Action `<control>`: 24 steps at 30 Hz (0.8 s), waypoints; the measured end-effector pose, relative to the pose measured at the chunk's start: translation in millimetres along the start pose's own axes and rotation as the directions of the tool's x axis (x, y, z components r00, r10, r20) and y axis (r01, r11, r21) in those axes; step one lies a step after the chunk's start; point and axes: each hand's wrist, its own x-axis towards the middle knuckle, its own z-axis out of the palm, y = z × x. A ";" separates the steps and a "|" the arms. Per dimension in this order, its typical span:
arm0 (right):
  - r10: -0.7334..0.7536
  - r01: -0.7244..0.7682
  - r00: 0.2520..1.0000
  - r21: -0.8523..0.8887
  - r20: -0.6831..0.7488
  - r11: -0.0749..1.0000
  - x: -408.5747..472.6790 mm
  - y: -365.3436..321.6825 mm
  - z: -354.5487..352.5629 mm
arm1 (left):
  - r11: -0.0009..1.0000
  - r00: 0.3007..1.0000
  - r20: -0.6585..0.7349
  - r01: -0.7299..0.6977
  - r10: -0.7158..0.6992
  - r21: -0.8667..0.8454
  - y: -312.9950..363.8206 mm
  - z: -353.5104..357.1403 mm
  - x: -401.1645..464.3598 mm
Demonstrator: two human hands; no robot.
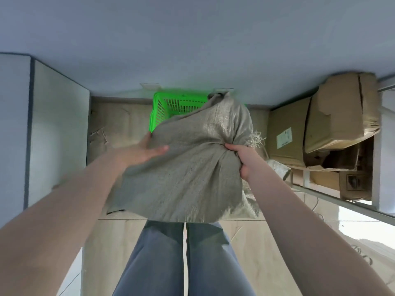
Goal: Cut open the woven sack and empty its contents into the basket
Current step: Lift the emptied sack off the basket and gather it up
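I am holding the woven sack (183,165) up in front of me with both hands. Its far end hangs over the green plastic basket (162,110), which sits on the floor (119,118) by the wall.

My left hand (145,151) is flat and spread out. It presses on the left side of the sack with straight fingers. My right hand (243,160) squeezes a bunched-up bit of the cloth tight, and folds run out from my fist like a fan.

I think this is the tipping step. I cannot see the cut or the sack's mouth, and I cannot see anything falling out. The sack looks floppy and mostly flat, so it may be nearly empty, but I cannot tell for sure. Next I think I need to lift my end higher and shake it, and keep the far end over the basket so nothing lands on the floor.

The sack is grey-tan, rough and criss-crossed, a little shiny where light hits it. Loose frayed threads (256,138) stick out near my right hand. The basket is bright, hard and full of little slots. Brown cardboard boxes (320,122) are stacked to the right, boxy and a bit crushed.
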 end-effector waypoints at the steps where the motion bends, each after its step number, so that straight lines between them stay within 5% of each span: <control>1: 0.024 -0.024 1.000 -0.009 0.001 1.000 12.4 1.5 5.4 | 0.999 1.000 -0.007 -0.024 0.024 -0.035 -10.4 11.1 9.0; 5: 0.089 -0.084 0.995 -0.117 0.042 0.990 63.8 3.7 35.8 | 0.983 0.988 -0.081 -0.139 0.130 -0.122 -10.5 46.6 52.5; 10: 0.127 -0.112 0.990 -0.196 0.061 0.974 123.4 -0.6 75.3 | 0.998 0.966 -0.255 -0.047 0.037 -0.033 10.9 68.5 117.0; 17: -0.133 0.119 0.978 -0.099 -0.158 0.988 188.7 3.3 68.8 | 0.927 0.887 -0.456 0.107 0.074 0.359 20.0 70.4 178.1; 19: -0.254 0.194 0.926 -0.224 -0.280 0.955 196.4 8.2 56.3 | 0.918 0.878 -0.469 0.105 0.095 0.382 21.1 71.1 191.5; 22: -0.549 0.246 0.779 -0.659 -0.301 0.711 198.2 16.1 38.9 | 0.909 0.857 -0.496 0.089 0.139 0.408 27.2 72.6 212.1; 24: -0.798 0.336 0.575 -0.836 -0.183 0.434 196.6 16.3 34.2 | 0.898 0.859 -0.499 0.124 0.116 0.422 32.3 71.7 227.3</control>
